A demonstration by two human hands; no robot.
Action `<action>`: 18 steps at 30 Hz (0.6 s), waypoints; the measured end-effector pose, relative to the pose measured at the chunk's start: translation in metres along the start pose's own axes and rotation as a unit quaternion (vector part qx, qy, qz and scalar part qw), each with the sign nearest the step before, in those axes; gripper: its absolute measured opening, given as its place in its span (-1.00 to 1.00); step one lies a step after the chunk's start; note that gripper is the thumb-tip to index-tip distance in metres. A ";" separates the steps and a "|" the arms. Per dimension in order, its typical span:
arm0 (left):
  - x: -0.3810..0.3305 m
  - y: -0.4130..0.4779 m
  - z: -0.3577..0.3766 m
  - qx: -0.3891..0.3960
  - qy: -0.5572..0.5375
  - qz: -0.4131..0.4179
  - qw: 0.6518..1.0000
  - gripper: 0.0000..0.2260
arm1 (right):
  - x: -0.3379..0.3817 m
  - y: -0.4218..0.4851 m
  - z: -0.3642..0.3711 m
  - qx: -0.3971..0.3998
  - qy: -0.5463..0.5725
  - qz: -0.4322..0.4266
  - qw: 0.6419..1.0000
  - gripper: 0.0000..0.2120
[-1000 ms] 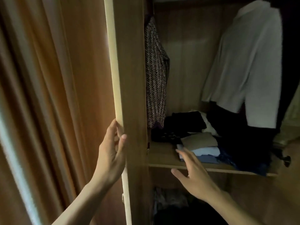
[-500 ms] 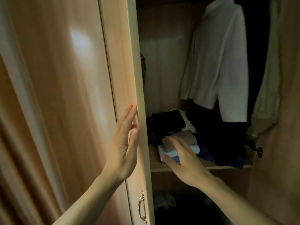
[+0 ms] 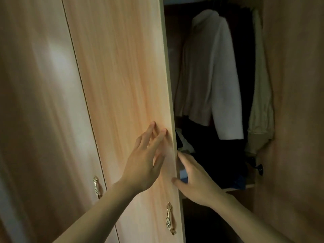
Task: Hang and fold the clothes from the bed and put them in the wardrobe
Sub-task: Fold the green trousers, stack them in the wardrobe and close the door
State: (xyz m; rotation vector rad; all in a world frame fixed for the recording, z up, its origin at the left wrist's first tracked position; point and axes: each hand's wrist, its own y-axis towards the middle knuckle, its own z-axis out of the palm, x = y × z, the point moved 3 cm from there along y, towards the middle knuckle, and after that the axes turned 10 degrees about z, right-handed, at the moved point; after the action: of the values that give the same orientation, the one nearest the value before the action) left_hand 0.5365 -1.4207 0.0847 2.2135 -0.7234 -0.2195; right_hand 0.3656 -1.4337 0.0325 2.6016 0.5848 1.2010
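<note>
The light wooden wardrobe door [image 3: 126,85] fills the middle of the view, most of the way swung across the opening. My left hand [image 3: 147,158] presses flat on its outer face near the free edge, fingers straight. My right hand [image 3: 194,179] is at the door's edge, thumb on the front and fingers reaching behind it. Inside hang a white shirt [image 3: 210,71] and a beige garment [image 3: 261,106]. Dark folded clothes [image 3: 215,158] lie on the shelf [image 3: 245,186], partly hidden by the door and my right hand.
A second closed door [image 3: 40,111] stands at the left with a brass handle [image 3: 96,187]. Another brass handle [image 3: 169,219] sits low on the moving door. The right door [image 3: 294,102] stands open, its hinge [image 3: 259,168] showing.
The door has swung further across the opening, hiding the patterned garment and most of the shelf. My left hand went from gripping the edge to pressing flat on the face; my right came to the door's edge.
</note>
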 end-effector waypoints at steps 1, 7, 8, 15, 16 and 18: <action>0.001 0.006 0.007 0.007 0.022 -0.001 1.000 -0.45 | -0.007 0.006 -0.002 -0.004 -0.003 0.007 1.000 -0.31; 0.007 0.037 0.036 0.033 0.111 -0.025 0.993 -0.34 | -0.032 0.039 -0.013 0.001 -0.020 0.018 1.000 -0.30; 0.010 0.041 0.041 0.042 0.125 -0.026 0.991 -0.30 | -0.035 0.044 -0.014 0.002 -0.018 0.016 1.000 -0.30; 0.027 0.058 0.078 0.088 0.203 -0.034 0.975 0.08 | -0.073 0.073 -0.019 0.038 -0.052 0.020 0.998 -0.20; 0.028 0.061 0.082 0.089 0.205 -0.037 0.974 0.10 | -0.080 0.075 -0.020 0.043 -0.062 0.025 0.997 -0.18; 0.030 0.066 0.089 0.090 0.207 -0.041 0.973 0.12 | -0.092 0.079 -0.021 0.050 -0.064 0.037 0.996 -0.15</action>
State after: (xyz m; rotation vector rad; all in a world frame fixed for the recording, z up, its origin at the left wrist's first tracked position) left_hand 0.4996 -1.5289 0.0744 2.3565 -0.4339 0.2723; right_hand 0.3161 -1.5443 0.0119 2.7826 0.5413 1.0395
